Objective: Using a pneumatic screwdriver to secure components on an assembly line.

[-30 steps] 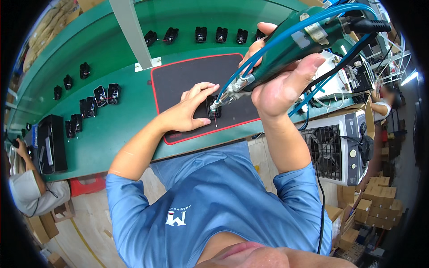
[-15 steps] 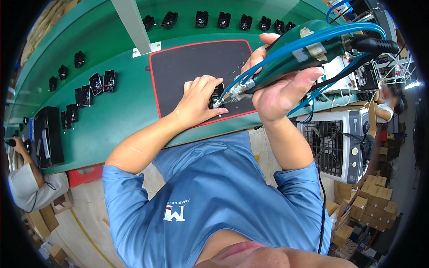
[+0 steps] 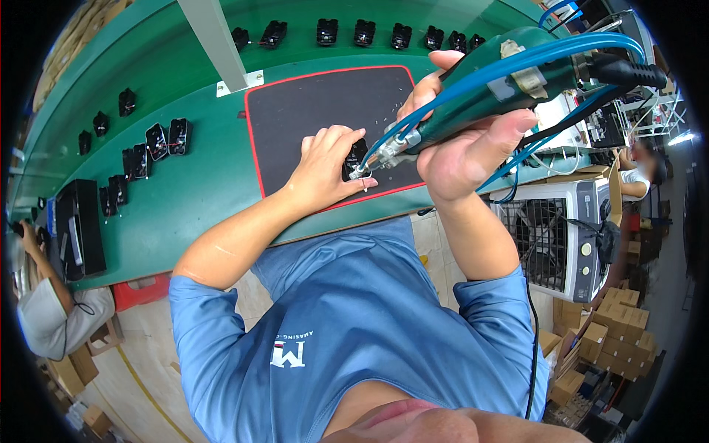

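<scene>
My right hand (image 3: 461,159) is closed round a green electric screwdriver (image 3: 480,96), with thin blue hoses along it and a black cable at its back end. Its metal nose slants down to the left, and its tip meets a small black plastic housing (image 3: 357,155). My left hand (image 3: 325,159) holds that housing against the dark mat (image 3: 295,103), fingers on its far side and thumb along its near edge. Much of the housing is hidden by my fingers and the screwdriver's nose. The mat has a red border and lies on the green bench (image 3: 199,199).
Several black housings (image 3: 179,136) stand left on the bench; others (image 3: 327,32) line the far green ledge. A grey post (image 3: 214,44) rises behind the mat. Right are an air cooler (image 3: 550,240) and cartons (image 3: 620,317). At far left, another person (image 3: 55,314) sits by a black box (image 3: 80,229).
My hands, the screwdriver and the housing hold almost the same place. The view has shifted slightly. The person at far left has moved an arm a little.
</scene>
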The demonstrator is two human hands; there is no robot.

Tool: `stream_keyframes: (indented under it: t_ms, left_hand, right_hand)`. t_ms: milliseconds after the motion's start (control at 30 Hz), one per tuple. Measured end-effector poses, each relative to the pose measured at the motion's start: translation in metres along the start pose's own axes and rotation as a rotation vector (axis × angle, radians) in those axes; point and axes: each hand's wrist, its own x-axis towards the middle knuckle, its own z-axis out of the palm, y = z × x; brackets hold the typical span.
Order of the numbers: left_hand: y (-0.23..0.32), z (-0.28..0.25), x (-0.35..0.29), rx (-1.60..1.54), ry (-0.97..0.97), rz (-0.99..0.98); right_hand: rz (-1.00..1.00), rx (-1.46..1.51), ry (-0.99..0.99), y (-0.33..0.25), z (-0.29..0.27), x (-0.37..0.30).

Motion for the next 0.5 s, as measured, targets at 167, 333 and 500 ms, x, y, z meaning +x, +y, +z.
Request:
stream_keyframes:
  t_ms: [167, 333, 500]
  left_hand:
    - [0.001, 0.0, 0.001, -0.014, -0.022, -0.029]
    - [-0.003, 0.0, 0.0, -0.035, 0.02, -0.033]
    - [-0.007, 0.001, 0.003, -0.079, 0.012, -0.039]
  right_hand:
    - [0.026, 0.002, 0.022, -0.001, 0.003, -0.001]
    - [0.064, 0.051, 0.02, 0.0, 0.005, -0.002]
    - [0.041, 0.111, 0.017, 0.01, 0.0, -0.006]
